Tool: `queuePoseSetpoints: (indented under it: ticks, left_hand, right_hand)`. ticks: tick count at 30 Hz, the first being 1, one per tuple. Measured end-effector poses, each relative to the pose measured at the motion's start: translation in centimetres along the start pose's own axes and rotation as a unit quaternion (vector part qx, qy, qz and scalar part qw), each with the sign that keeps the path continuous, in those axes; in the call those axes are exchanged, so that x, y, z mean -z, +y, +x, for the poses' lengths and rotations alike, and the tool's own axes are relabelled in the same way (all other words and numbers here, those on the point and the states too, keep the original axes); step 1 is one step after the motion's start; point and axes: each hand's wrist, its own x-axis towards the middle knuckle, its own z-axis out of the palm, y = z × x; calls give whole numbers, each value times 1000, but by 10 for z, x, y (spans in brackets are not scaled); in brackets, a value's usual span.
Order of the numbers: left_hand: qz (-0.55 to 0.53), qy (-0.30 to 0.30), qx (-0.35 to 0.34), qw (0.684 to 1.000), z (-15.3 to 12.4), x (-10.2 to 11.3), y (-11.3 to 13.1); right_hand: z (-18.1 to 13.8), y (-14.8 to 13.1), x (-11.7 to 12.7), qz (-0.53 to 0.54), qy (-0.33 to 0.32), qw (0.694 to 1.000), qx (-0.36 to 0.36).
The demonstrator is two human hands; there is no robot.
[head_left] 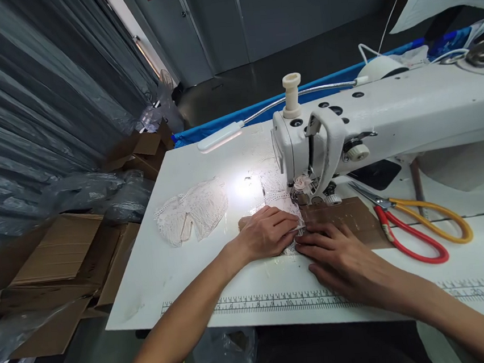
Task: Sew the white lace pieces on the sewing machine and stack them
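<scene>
Taking the white sewing machine's [394, 118] presser foot [306, 200] as the clock's centre, a pale, see-through lace piece with a notched edge [205, 204] lies flat at nine o'clock on the white tabletop [150, 290]. A slim white lamp [221, 137] hangs over the table at ten. At about half past seven, the left hand [270, 231] rests palm down, fingers close together, on a second pale lace piece [274, 185], which runs from nine o'clock, beside the foot, to six, between the hands. The right hand [335, 255], at five o'clock, lies low with loosely bent fingers, tips at that lace's edge; whether either hand pinches it, I cannot tell. The lace looks light, limp and easily snagged, so flat fingertips along its firmer edge should suit it better than tugging the open mesh. Red-and-yellow-handled metal scissors [415, 222] lie between three and four o'clock.
</scene>
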Motion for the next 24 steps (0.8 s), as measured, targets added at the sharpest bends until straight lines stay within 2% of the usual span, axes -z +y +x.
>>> queuePoseSetpoints:
  ticks: [4, 5, 8, 12, 18, 24]
  left_hand:
    - [64, -10, -54, 996, -2, 0, -1]
    - [76, -10, -60, 995, -2, 0, -1]
    - [96, -1, -65, 993, -3, 0, 1]
    - [90, 6, -63, 994, -5, -2, 2]
    - [78, 16, -49, 996, -5, -3, 2]
    - [85, 8, -43, 995, -4, 0, 2]
  right_hand:
    - [10, 23, 19, 115, -15, 993, -35]
    - [15, 31, 23, 122, 1, 991, -52]
    - [26, 52, 21, 43, 59, 992, -106]
    - [26, 64, 4, -69, 90, 989, -91]
    - [21, 66, -5, -161, 89, 982, -31]
    - [26, 63, -4, -215, 72, 973, -38]
